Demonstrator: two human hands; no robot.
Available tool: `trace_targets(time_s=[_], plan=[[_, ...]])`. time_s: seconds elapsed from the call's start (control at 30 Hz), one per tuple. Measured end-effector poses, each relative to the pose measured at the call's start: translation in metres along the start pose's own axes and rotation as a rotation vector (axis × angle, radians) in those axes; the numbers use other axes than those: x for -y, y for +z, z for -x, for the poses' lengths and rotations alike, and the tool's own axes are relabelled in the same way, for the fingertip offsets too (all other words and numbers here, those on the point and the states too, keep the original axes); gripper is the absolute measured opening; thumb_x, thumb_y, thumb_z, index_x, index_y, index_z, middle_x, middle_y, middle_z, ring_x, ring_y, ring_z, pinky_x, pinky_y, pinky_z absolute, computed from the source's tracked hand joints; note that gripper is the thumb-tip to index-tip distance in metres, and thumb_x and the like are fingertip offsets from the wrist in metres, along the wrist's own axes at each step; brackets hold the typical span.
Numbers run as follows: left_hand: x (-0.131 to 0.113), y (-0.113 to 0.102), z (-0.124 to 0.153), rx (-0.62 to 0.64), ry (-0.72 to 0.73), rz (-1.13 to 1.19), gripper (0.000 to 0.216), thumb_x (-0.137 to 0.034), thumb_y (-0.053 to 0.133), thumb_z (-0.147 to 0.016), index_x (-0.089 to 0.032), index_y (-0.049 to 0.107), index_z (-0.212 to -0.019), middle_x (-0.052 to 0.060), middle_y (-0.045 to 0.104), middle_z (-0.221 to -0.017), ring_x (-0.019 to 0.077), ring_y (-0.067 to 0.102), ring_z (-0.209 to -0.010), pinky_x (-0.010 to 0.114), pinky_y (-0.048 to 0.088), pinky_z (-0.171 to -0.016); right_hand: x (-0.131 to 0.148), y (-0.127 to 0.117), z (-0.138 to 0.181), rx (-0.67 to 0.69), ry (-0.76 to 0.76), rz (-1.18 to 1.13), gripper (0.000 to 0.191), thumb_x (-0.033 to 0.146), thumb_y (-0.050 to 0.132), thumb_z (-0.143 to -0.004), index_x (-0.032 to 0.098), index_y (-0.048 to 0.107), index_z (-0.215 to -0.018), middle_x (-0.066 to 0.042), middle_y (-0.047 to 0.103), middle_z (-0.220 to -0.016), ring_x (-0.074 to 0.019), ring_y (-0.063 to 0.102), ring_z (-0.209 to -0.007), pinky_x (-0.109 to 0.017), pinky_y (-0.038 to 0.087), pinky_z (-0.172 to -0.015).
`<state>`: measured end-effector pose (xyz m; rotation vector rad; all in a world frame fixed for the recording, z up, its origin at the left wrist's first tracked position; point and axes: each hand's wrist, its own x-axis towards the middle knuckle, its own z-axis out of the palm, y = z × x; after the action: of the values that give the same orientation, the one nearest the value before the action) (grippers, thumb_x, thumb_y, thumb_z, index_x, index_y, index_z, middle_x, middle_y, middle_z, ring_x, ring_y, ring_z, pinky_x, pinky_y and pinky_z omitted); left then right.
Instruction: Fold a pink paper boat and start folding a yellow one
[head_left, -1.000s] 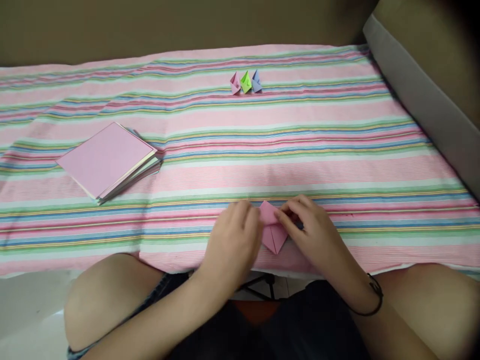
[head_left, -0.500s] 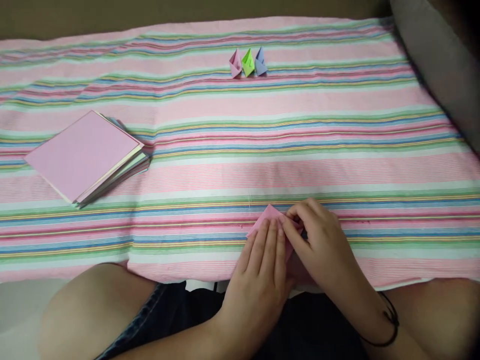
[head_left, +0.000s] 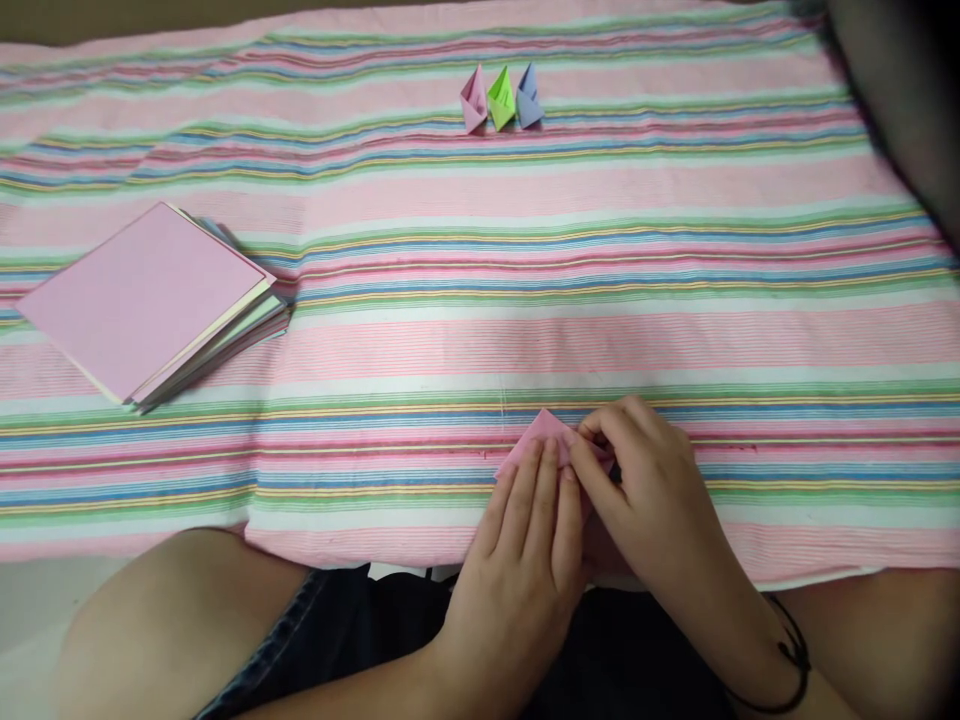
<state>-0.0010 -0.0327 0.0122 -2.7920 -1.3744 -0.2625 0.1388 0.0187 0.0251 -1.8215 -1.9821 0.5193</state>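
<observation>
Head view: the left hand is lying flat, fingers straight and together, pressing down the pink folded paper at the near edge of the striped cloth; the right hand is pinching the paper's right corner with curled fingertips. A paper stack is lying far left; three small paper boats are standing beyond

No text, label, brand, number or sign can be read anywhere: the stack of paper sheets shows a plain pink top, the three small folded paper pieces are unmarked, and the striped cloth bears only coloured lines
</observation>
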Motion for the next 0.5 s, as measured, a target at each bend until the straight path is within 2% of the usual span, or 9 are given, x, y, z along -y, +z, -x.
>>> trace_targets(time_s=[0.27,0.5], plan=[[-0.0075,0.0045,0.0059,0.018,-0.017,-0.001,0.071,-0.048,0.049,-0.088,0.001,0.037,-0.138,0.020,0.030,-0.149,0.0313,0.023,-0.140,0.040,0.031,-0.113,-0.0006,0.0001,0.0006,-0.001,-0.002,-0.001,0.018,0.024,0.046,-0.089,0.021,0.048,-0.071,-0.003,0.049,-0.074,-0.0184,0.047,-0.071,-0.035,0.035,-0.068],[-0.0082,0.0066,0.0042,-0.005,-0.027,-0.030,0.078,-0.056,0.052,-0.084,0.001,0.040,-0.136,0.020,0.033,-0.147,0.0309,0.026,-0.139,0.040,0.027,-0.115,-0.0008,0.0008,0.0007,-0.009,-0.006,0.012,0.019,0.026,0.047,-0.089,0.020,0.048,-0.070,-0.002,0.049,-0.073,-0.0172,0.047,-0.070,-0.034,0.034,-0.068]])
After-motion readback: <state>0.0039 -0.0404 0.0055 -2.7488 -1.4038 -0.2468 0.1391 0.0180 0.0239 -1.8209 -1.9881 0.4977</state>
